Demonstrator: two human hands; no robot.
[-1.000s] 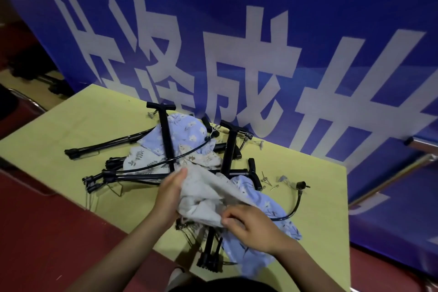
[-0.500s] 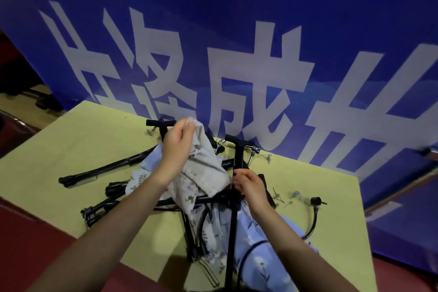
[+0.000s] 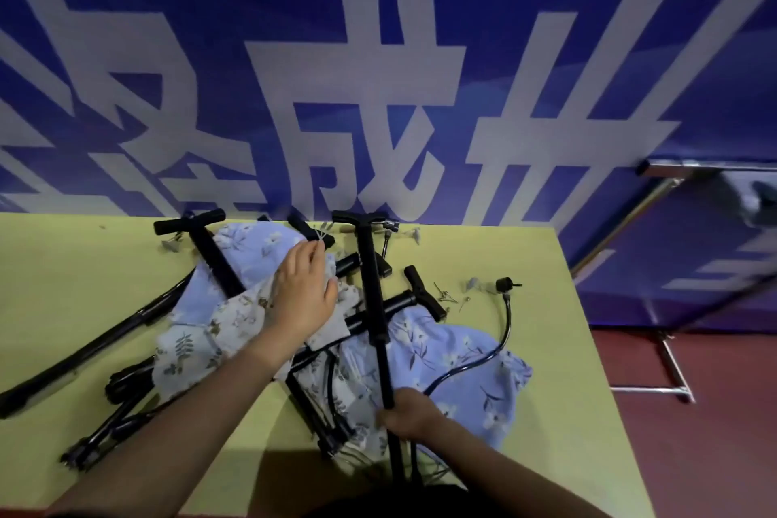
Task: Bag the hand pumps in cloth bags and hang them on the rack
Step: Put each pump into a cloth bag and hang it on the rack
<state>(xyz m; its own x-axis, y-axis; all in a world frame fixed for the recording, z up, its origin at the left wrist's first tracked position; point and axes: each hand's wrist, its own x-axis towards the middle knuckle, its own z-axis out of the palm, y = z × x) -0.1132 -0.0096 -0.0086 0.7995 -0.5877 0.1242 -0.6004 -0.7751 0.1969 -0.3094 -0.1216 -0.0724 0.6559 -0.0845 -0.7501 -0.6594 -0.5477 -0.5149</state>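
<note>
Right hand (image 3: 410,416) grips the upright hand pump (image 3: 374,307) at lower centre; left hand (image 3: 305,294) — fingers spread — presses the beige floral cloth bag (image 3: 235,320) at centre, on the yellow table (image 3: 546,349).

A yellow-green table (image 3: 546,349) carries a heap of black hand pumps and floral cloth bags. The right hand (image 3: 410,412) grips the shaft of one hand pump (image 3: 372,290) near the table's near edge, its T-handle pointing at the far edge. The left hand (image 3: 305,294) rests palm down on a pale leaf-print bag (image 3: 197,345), fingers spread, perhaps pinching its fabric. A blue floral bag (image 3: 458,353) lies right of the gripped pump, with a black hose (image 3: 506,320) curving across it. A blue banner (image 3: 378,55) with large white characters stands behind.
</note>
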